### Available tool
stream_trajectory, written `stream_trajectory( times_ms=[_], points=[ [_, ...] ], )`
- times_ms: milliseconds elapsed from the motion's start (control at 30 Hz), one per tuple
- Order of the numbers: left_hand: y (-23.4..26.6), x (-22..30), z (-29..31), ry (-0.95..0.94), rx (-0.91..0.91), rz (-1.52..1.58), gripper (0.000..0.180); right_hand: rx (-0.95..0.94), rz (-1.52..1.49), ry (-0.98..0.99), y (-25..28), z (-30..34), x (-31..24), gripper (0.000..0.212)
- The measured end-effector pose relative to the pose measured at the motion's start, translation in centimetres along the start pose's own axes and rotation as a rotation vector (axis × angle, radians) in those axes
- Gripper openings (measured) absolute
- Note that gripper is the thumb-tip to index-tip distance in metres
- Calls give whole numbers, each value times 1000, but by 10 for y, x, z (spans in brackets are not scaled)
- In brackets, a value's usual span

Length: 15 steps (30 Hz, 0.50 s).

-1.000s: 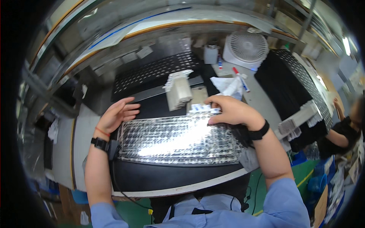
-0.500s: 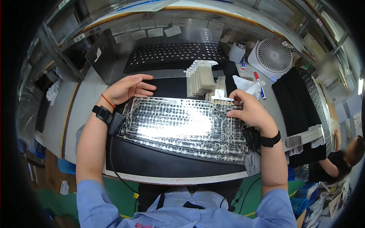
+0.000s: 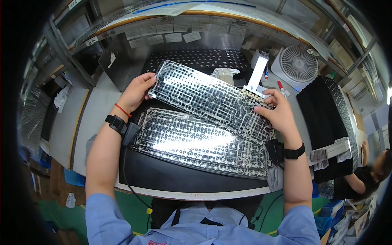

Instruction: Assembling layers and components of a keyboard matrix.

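Sheet point(image 3: 204, 96) hangs back from the worktop's point(image 3: 171, 173) near edge (bare strip there), long axis far-left to near-right, left fingers point(image 3: 148, 84) and right fingers point(image 3: 264, 112) clamped on its ends.

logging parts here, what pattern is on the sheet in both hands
The sheet has rows of small dark spots among pale lines, seen in the head view.
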<state>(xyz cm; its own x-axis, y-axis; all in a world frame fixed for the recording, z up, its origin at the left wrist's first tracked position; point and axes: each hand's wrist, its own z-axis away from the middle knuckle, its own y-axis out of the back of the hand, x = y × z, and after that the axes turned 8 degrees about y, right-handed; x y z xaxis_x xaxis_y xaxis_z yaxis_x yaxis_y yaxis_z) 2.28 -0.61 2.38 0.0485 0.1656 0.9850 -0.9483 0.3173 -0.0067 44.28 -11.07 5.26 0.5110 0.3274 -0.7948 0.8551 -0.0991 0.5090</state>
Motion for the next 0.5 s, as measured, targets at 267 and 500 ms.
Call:
stream_trajectory(
  times_ms=[267, 500],
  points=[
    [4, -2, -1, -18, 61, -31, 19, 254, -332, -22, -1, -3, 4, 37],
    [11, -7, -5, -85, 121, 146, 21, 292, -452, -84, 5, -6, 12, 18]
  ],
)
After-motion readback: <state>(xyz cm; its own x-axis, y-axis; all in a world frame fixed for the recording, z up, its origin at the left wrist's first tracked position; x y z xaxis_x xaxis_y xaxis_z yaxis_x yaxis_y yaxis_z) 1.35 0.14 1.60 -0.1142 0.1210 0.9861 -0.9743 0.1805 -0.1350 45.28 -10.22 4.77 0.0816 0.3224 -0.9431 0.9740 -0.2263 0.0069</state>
